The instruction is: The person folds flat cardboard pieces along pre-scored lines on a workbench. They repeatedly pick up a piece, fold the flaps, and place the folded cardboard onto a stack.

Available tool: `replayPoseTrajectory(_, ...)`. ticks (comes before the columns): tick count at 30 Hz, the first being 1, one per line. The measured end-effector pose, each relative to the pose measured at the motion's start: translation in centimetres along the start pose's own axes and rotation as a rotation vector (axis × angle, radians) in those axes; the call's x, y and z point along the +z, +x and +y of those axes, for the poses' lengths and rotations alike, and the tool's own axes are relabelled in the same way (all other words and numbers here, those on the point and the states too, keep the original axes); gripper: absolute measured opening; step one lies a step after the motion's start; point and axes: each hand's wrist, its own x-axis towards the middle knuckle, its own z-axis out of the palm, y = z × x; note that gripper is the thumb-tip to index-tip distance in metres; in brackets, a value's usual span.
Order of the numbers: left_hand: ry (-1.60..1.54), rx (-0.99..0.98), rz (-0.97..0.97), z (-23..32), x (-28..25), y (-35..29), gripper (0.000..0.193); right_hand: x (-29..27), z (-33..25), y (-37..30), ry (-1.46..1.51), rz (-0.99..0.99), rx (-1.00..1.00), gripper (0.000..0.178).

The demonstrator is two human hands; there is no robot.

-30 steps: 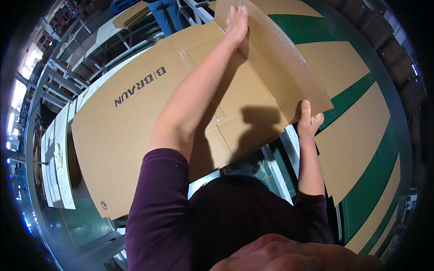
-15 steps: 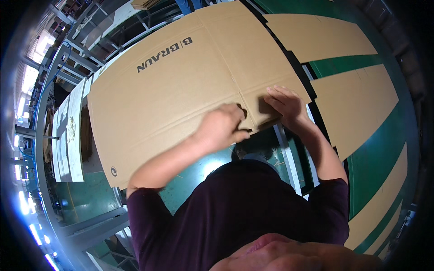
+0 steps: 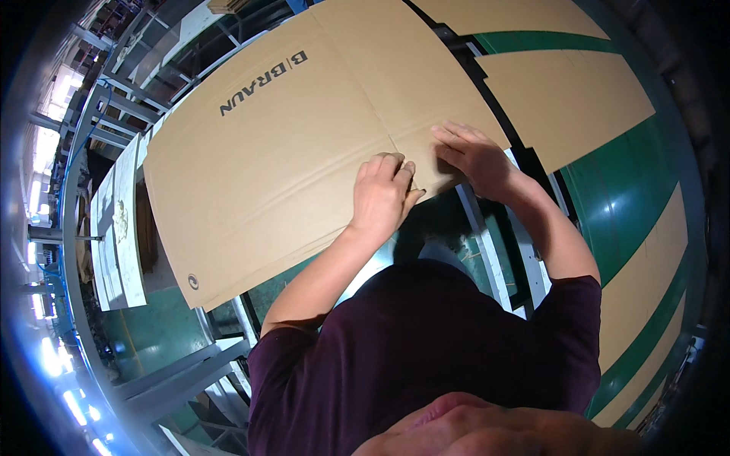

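Note:
A large brown cardboard sheet (image 3: 251, 175) with crease lines and dark print lies flat before me. At its near edge, beside a cross crease, my left hand (image 3: 382, 196) is closed, fingers curled down against the board. A small dark bit shows by its thumb; whatever the fingers hold is hidden. To the right, my right hand (image 3: 479, 161) lies on the sheet's near right corner, fingers stretched out and holding nothing.
Right of the sheet, past a black rail (image 3: 532, 156), more cardboard sheets (image 3: 563, 106) lie on a green belt (image 3: 620, 194). Metal frame bars (image 3: 483, 247) stand under the near edge. A white-topped table (image 3: 114, 235) is at the left.
My left hand has moved forward and its fingers have drawn in. The right hand has shifted slightly forward and left. The sheets on the green belt have moved farther away.

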Motion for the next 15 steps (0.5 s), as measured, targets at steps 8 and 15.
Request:
replayPoseTrajectory(8, 0.121, 0.079, -0.232, 1.3, -1.1, 3.9, 0.031, 1.3, 20.3, -9.3, 0.684, 0.761, 0.767, 0.036)
replayPoseTrajectory(15, 0.156, 0.13, -0.522, 1.6, -1.4, 6.5, 0.034, 16.8, 40.9, -14.6, -0.575, 0.189, 0.964, 0.05)
